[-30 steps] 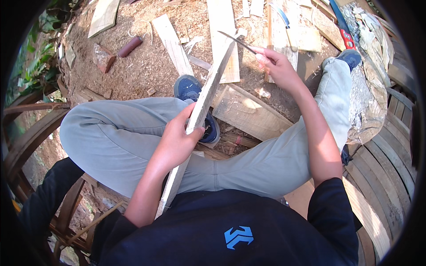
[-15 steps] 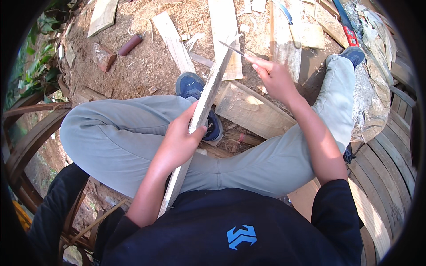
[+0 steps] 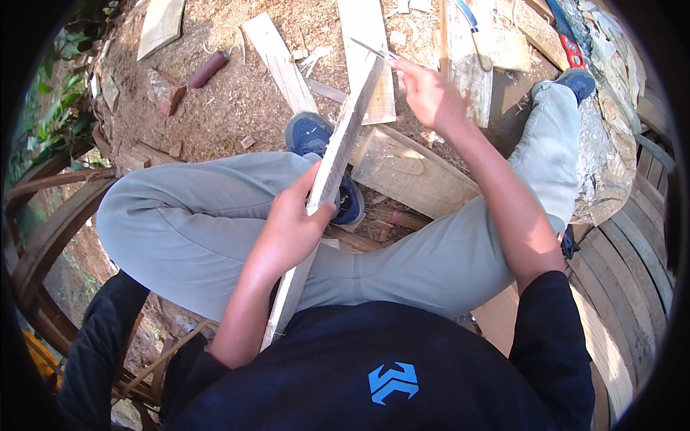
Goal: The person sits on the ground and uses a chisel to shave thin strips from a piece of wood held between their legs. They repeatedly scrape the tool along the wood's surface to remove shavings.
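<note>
Clamping wooden strip (image 3: 336, 161) mid-length, left fingers (image 3: 305, 184) closed round it, strip running past them both ways, right fingers (image 3: 407, 68) pinching thin blade (image 3: 368, 48) near strip's far tip, wood-handled tool (image 3: 481, 52) right of right fingers, loose board (image 3: 410, 172) bodyward of them

We see rough, matt wood along the long strip (image 3: 334, 169) and smoother, grained wood on the wide board (image 3: 413, 176). The slim blade (image 3: 368, 48) looks metallic. Our trousers (image 3: 180, 215) and shirt (image 3: 302, 381) are matt cloth; the saw handle (image 3: 573, 56) resembles smooth plastic. We find the reddish chunk (image 3: 166, 92) coarse and dull.
</note>
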`<state>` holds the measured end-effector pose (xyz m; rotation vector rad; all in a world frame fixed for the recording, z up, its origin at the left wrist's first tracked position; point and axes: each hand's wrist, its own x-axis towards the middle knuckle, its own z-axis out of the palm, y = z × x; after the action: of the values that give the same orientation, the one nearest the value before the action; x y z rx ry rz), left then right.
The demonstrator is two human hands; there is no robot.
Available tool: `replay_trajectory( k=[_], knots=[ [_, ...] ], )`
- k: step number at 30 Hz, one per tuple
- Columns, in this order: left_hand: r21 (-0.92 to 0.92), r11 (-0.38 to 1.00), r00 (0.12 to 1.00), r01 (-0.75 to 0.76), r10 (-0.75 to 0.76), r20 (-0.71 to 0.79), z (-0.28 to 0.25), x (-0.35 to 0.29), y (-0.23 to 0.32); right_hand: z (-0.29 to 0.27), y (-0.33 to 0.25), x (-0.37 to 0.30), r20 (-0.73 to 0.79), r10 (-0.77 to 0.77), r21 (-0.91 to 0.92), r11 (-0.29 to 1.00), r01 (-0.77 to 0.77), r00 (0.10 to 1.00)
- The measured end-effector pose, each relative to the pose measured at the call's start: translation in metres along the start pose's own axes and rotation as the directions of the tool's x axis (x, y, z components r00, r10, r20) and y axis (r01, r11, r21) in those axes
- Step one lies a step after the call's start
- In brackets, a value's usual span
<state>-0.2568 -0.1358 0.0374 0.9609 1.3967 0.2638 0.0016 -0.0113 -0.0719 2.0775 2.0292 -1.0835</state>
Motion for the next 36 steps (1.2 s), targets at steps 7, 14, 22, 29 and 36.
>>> replay_trajectory(
  k=[7,14,22,29,36],
  knots=[
    [-0.062,0.995,0.996,0.075,-0.072,0.045,-0.006,0.001,0.001,-0.007,0.036,-0.010,-0.023,-0.200,0.251,0.947,0.200,0.979],
    [-0.048,0.998,0.999,0.041,-0.040,0.028,-0.004,0.000,0.004,-0.007,0.025,-0.047,0.041,-0.206,0.223,0.956,0.192,0.978],
    [-0.065,0.997,0.998,0.047,-0.045,0.034,-0.005,0.004,-0.003,0.022,0.033,-0.015,-0.128,-0.271,-0.005,0.962,0.272,0.954],
    [-0.042,0.998,0.998,0.048,-0.046,0.042,-0.006,0.001,0.003,0.008,0.055,0.031,-0.062,-0.032,0.003,0.999,0.032,0.998],
    [-0.075,0.996,0.998,0.051,-0.047,0.043,-0.009,0.002,-0.003,-0.001,0.037,-0.027,-0.058,-0.318,0.193,0.926,0.323,0.946]
  ],
)
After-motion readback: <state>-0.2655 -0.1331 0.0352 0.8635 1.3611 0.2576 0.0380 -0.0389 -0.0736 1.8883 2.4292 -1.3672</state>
